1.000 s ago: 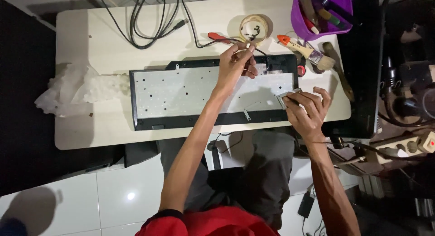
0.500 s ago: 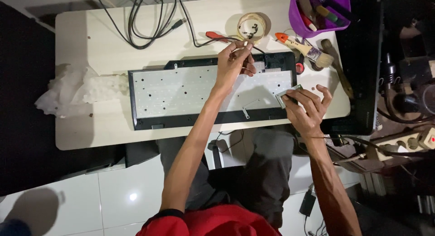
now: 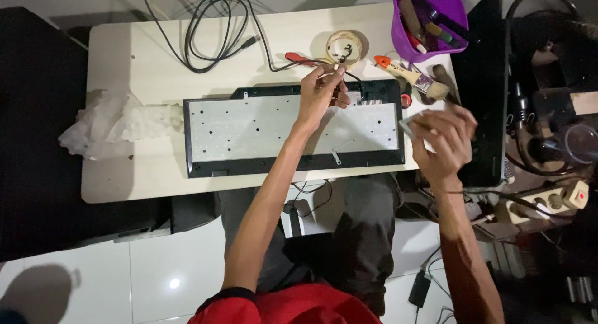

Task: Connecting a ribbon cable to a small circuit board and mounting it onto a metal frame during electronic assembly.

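Note:
An opened black keyboard [image 3: 293, 165] lies on the white table [image 3: 131, 62] with its perforated metal plate facing up. My left hand [image 3: 319, 95] rests over the keyboard's far edge, its fingertips pinched on a small white part [image 3: 337, 68] close to a thin wire. My right hand [image 3: 447, 139] hovers just past the keyboard's right end, blurred, with its fingers closed on a small flat pale piece [image 3: 407, 125]. A loose little metal strip [image 3: 336, 156] lies on the plate between the two arms.
A purple tub [image 3: 403, 31] of tools stands at the far right, with a tape roll [image 3: 344, 47], a paintbrush [image 3: 416, 77] and a red-handled tool [image 3: 301, 58] beside it. A black cable [image 3: 208, 31] coils at the back. Crumpled white plastic [image 3: 109, 122] lies left; a power strip [image 3: 548, 202] sits right.
My right hand has moved right, off the keyboard's end, carrying the flat piece. My left hand stays pinched at the keyboard's far edge.

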